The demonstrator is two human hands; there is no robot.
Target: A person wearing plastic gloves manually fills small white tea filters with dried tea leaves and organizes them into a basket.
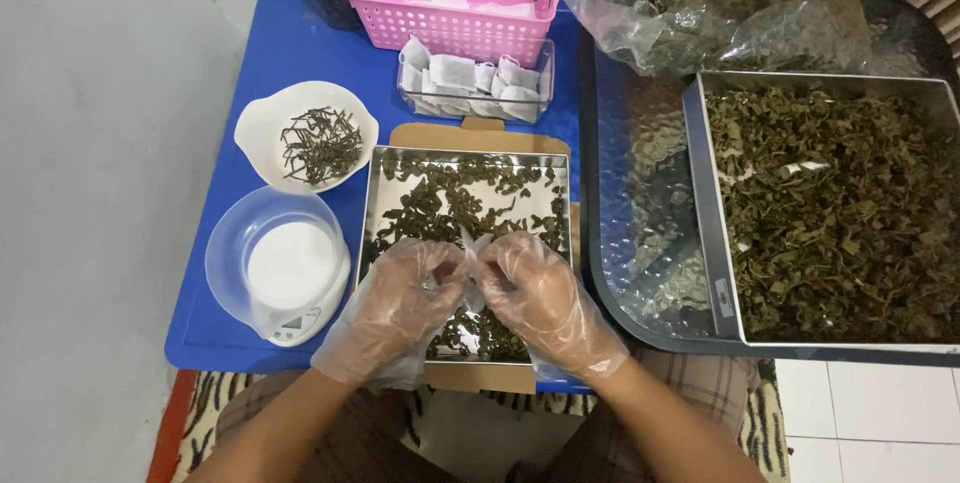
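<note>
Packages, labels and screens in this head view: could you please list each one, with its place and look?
Small grey screen on the round white scale, lower left.
Crumpled clear plastic bag of dried leaves, top right.
Small white filter bags in a clear box, below the pink basket.
Small white label on the large metal tray's wall.

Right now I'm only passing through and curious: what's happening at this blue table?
A person in thin clear gloves holds a small white filter bag between the left hand and right hand, over a small metal tray of dried leaves. A white bowl of twigs and a small scale sit to the left. Filled bags lie in a clear box, and a large tray of leaves stands to the right.
</note>
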